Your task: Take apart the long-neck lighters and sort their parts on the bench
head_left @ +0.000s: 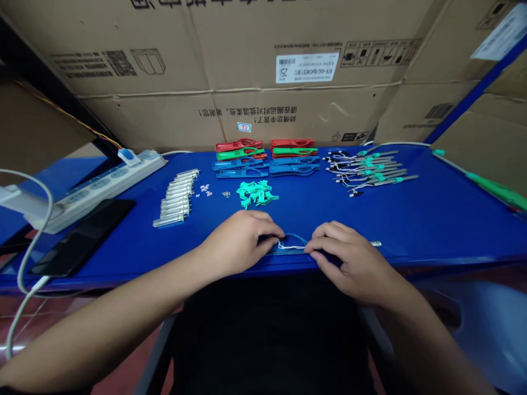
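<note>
A blue plastic casing (290, 252) with a loop-shaped opening lies at the front edge of the blue table. White wires (293, 247) run along it between my hands. My left hand (247, 241) is closed, thumb and forefinger pinching the wires' left end, where a small dark part shows. My right hand (346, 260) has its fingertips closed at the casing's right part, where the wires go under them; the exact grip is hidden. Beyond its knuckles a short silvery end (375, 243) pokes out. A pile of small turquoise plastic pieces (257, 193) lies just behind my left hand.
Red, green and blue casings (267, 159) stand stacked at the back. Clear tubes (175, 200) line up at left, near small pink bits (205, 190) and metal bits (226, 194). Wired rods (374, 170) lie right. A power strip (102, 186), phone (82, 238) and green-handled tool (494, 189) flank these.
</note>
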Demonstrator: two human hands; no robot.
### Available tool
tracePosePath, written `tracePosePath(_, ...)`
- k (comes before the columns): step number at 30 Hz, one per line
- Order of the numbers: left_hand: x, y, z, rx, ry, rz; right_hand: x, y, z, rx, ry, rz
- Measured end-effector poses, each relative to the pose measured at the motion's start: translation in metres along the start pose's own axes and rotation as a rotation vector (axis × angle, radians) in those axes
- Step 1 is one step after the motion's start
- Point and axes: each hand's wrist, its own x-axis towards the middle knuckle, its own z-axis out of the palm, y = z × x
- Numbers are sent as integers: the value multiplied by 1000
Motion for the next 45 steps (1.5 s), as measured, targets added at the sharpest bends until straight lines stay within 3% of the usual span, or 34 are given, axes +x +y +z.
tracePosePath(7, -13, 4, 8, -54, 73, -44, 0, 1, -1, 5, 11, -9)
tracePosePath(14, -28, 0, 18, 45, 113, 93, 0, 1, -1, 9, 13, -14)
tracePosePath(20, -47, 4, 16, 271, -44, 61, -1, 2, 0, 9, 15, -22)
tracePosePath(24, -54, 6, 18, 290, -57, 34, -1, 2, 1, -4, 13, -19)
tracePosePath(34, -37, 17, 23, 10, 67, -96, -2, 2, 2, 7, 10, -31)
tracePosePath(41, -28, 20, 21, -76, 8, -193, -1, 1, 0, 9, -33, -13)
tracePosePath(45, -27, 22, 21, -75, 10, -225, -1, -3, 1, -2, 11, 4)
